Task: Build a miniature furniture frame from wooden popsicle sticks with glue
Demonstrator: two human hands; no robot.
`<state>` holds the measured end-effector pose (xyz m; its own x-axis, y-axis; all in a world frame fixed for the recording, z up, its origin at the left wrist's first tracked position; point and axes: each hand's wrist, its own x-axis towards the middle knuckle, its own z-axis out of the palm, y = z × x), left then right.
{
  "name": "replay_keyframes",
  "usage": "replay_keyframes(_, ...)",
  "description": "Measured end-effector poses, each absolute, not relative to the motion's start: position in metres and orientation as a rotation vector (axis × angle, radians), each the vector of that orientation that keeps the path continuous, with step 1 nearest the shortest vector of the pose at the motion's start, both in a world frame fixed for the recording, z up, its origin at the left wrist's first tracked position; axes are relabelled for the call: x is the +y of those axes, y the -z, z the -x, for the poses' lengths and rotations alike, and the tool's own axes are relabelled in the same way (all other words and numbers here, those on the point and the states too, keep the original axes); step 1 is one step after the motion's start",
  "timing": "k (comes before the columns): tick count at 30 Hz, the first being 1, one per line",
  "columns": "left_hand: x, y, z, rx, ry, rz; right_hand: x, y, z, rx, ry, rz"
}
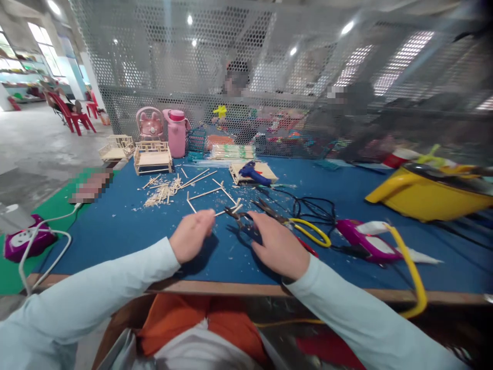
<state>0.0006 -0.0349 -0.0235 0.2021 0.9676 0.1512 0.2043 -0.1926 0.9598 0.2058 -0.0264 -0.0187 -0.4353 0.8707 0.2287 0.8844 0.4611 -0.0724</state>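
Note:
Pinched between the fingers of my left hand (194, 234) is a thin wooden stick (219, 213), pointing right. My right hand (279, 244) is closed around the dark handles of small cutting pliers (239, 220), whose jaws are at the stick's right part. Whether the jaws touch the stick I cannot tell. Just beyond, more sticks form an angular frame (205, 194) on the blue table. A pile of short stick pieces (164, 192) lies at the back left. Beside my right hand rests a larger pair of pliers (310, 230) with yellow handles.
Small wooden stick models (153, 158) stand at the back left near a pink bottle (176, 134). A blue glue gun (254, 173) lies on a wooden piece. At right are a purple power strip (367, 241), black cables (316, 208) and a yellow container (423, 192). Perforated mesh (162, 67) rises behind.

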Motion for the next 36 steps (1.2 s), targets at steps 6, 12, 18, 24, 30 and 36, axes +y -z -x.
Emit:
replay_keyframes(6,-0.008,0.018,0.045,1.404,-1.173,-1.849,-0.033,0.002,-0.233,-2.653,0.026,1.6)
replay_keyframes(12,0.015,0.034,0.054,1.654,-0.731,-2.396,-0.026,-0.001,-0.247,-2.428,0.15,2.02)
replay_keyframes(18,0.045,0.037,0.042,1.604,-0.589,-2.513,-0.002,0.008,-0.231,-2.25,0.383,2.268)
replay_keyframes(24,0.046,0.031,0.052,1.657,-0.888,-2.236,0.002,0.022,-0.239,-2.267,0.367,1.974)
replay_keyframes(30,0.036,0.029,0.057,1.427,-1.123,-1.583,-0.046,0.011,-0.263,-2.319,0.414,1.805)
replay_keyframes(36,0.031,0.025,0.052,1.537,-1.026,-1.854,-0.054,0.022,-0.26,-2.485,0.201,1.797)
